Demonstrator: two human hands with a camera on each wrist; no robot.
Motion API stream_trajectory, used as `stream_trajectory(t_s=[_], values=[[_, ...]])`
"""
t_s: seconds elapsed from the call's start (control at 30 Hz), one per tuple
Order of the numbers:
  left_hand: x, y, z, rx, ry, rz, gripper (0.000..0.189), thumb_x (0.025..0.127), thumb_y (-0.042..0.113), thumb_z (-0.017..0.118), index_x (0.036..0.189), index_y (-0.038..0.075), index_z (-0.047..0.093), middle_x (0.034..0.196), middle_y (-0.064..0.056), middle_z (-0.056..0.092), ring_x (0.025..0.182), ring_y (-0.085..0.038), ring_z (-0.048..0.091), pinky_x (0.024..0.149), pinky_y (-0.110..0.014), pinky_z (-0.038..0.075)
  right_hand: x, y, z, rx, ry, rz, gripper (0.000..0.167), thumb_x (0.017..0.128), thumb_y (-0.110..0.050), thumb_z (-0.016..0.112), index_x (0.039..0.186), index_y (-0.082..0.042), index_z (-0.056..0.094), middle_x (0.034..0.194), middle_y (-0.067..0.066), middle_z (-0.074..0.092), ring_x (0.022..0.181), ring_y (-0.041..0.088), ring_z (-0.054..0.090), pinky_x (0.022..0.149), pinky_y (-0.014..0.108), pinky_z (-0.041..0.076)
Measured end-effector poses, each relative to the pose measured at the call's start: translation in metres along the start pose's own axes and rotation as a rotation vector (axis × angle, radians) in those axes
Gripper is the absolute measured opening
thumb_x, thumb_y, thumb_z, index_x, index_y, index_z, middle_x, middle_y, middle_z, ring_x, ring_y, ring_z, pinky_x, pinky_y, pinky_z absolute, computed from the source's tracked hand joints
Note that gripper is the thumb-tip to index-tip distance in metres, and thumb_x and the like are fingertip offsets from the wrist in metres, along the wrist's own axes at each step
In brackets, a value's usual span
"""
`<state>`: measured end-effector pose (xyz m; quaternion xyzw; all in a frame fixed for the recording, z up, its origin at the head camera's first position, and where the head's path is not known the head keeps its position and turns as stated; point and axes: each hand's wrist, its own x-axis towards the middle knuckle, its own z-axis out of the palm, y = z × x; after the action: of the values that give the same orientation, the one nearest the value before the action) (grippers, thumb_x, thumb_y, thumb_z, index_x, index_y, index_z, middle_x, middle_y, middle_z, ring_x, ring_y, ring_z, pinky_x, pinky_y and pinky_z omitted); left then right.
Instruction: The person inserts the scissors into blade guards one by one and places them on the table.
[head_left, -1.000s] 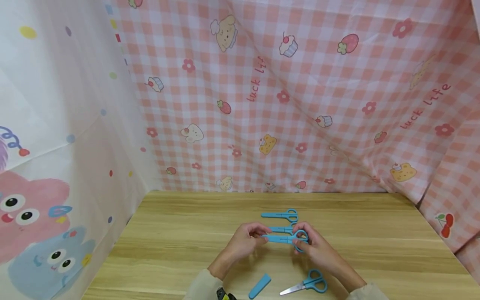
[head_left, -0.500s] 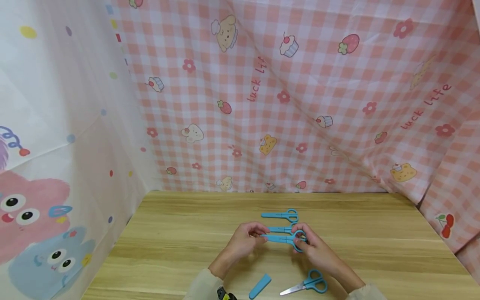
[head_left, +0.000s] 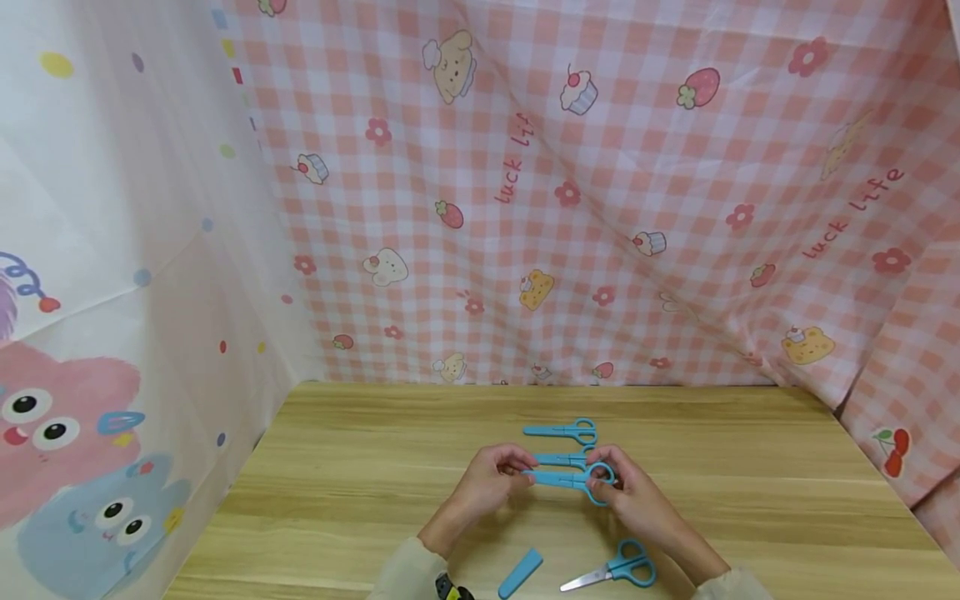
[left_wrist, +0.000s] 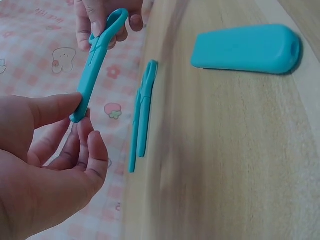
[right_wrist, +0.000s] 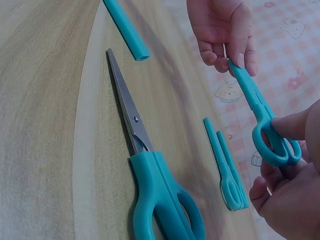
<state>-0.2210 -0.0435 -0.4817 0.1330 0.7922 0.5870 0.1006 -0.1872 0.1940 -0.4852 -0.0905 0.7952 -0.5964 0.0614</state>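
Observation:
Between both hands is a pair of blue scissors [head_left: 558, 478] with its blade cover on, raised over the table. My left hand [head_left: 487, 487] pinches the tip of the cover between thumb and fingers. At the other end my right hand [head_left: 630, 487] grips the finger loops, thumb on top, as the right wrist view shows of the held scissors [right_wrist: 260, 112]. Nearer the person lie uncovered scissors [head_left: 611, 572] with bare metal blades, and a loose blue blade cover [head_left: 520, 573] to their left.
Two more covered scissors lie beyond the hands: the farther scissors [head_left: 561, 431] in full view, the nearer scissors [head_left: 561, 459] partly hidden by the right hand. The wooden table [head_left: 337, 467] ends at a pink checked cloth [head_left: 480, 250] behind and a white printed cloth [head_left: 225, 250] at left.
The held scissors shift and tilt very slightly between the hands. Both hands keep their hold, and the things on the table stay where they were.

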Motion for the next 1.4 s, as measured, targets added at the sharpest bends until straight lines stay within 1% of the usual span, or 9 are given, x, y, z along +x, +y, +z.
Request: stream_trajectory(t_s=[0.1,0.23,0.37,0.47,0.67,0.83,1.03,1.27,1.4], values=[[0.000,-0.001,0.000,0.006,0.005,-0.011,0.016,0.086,-0.001,0.072,0.102,-0.002,0.069,0.092,-0.001,0.068,0.083,-0.017,0.059,0.070,-0.022,0.047,0.001,0.000,0.000,-0.012,0.030,0.019,0.029,0.094,-0.003,0.062,0.120,-0.001,0.050,0.095,0.010,0.056,0.080,0.015,0.052,0.070,0.024,0.045],[0.001,-0.002,0.001,-0.001,0.008,-0.017,0.016,0.086,-0.002,0.072,0.102,-0.002,0.069,0.092,-0.003,0.068,0.084,-0.020,0.060,0.070,-0.024,0.048,0.002,0.002,-0.001,-0.022,0.047,0.022,0.028,0.093,-0.003,0.064,0.117,-0.002,0.050,0.091,0.008,0.062,0.080,0.015,0.053,0.072,0.025,0.043],[0.000,-0.002,0.002,-0.015,0.010,-0.009,0.017,0.085,-0.001,0.073,0.101,-0.003,0.068,0.092,-0.005,0.067,0.083,-0.019,0.060,0.071,-0.025,0.048,0.003,0.004,-0.001,-0.027,0.052,0.020,0.027,0.092,-0.003,0.065,0.114,-0.002,0.050,0.089,0.008,0.063,0.079,0.014,0.053,0.072,0.025,0.042],[0.000,-0.003,0.003,-0.022,0.013,-0.018,0.015,0.085,0.000,0.074,0.100,-0.002,0.069,0.091,-0.006,0.067,0.082,-0.017,0.059,0.069,-0.024,0.047,0.004,0.006,0.000,-0.034,0.059,0.022,0.026,0.091,-0.002,0.066,0.113,-0.002,0.051,0.090,0.009,0.064,0.078,0.015,0.054,0.072,0.025,0.041],[0.002,-0.009,0.007,-0.009,0.018,-0.054,0.012,0.085,-0.001,0.073,0.096,0.003,0.070,0.088,-0.004,0.065,0.078,-0.014,0.057,0.067,-0.022,0.046,0.005,0.010,-0.001,-0.047,0.098,0.035,0.028,0.089,-0.002,0.069,0.111,-0.001,0.052,0.091,0.009,0.062,0.078,0.016,0.053,0.070,0.025,0.042],[0.002,-0.010,0.009,-0.005,0.012,-0.059,0.012,0.086,-0.005,0.069,0.096,0.002,0.069,0.088,-0.006,0.065,0.077,-0.015,0.056,0.066,-0.022,0.045,0.007,0.014,-0.001,-0.047,0.125,0.035,0.030,0.087,0.000,0.071,0.110,0.001,0.052,0.090,0.008,0.059,0.075,0.015,0.051,0.067,0.023,0.043],[0.002,-0.010,0.012,0.000,0.012,-0.066,0.011,0.089,-0.006,0.065,0.097,0.002,0.069,0.088,-0.007,0.065,0.077,-0.015,0.055,0.064,-0.021,0.045,0.009,0.021,-0.002,-0.048,0.133,0.037,0.030,0.086,0.003,0.071,0.109,0.001,0.052,0.089,0.009,0.058,0.075,0.014,0.051,0.065,0.022,0.043],[0.006,-0.015,0.015,-0.008,0.008,-0.085,0.011,0.088,-0.006,0.066,0.097,0.000,0.069,0.090,-0.012,0.066,0.077,-0.015,0.057,0.065,-0.023,0.046,0.010,0.028,-0.001,-0.089,0.159,0.013,0.027,0.086,0.003,0.070,0.106,-0.001,0.054,0.087,0.006,0.056,0.073,0.013,0.050,0.064,0.023,0.042],[0.008,-0.018,0.015,-0.001,0.006,-0.090,0.010,0.088,-0.005,0.067,0.096,0.000,0.069,0.086,-0.009,0.066,0.076,-0.015,0.057,0.065,-0.024,0.047,0.011,0.030,0.001,-0.115,0.173,0.004,0.024,0.087,0.004,0.069,0.105,-0.001,0.054,0.084,0.005,0.056,0.070,0.012,0.049,0.061,0.023,0.041]])
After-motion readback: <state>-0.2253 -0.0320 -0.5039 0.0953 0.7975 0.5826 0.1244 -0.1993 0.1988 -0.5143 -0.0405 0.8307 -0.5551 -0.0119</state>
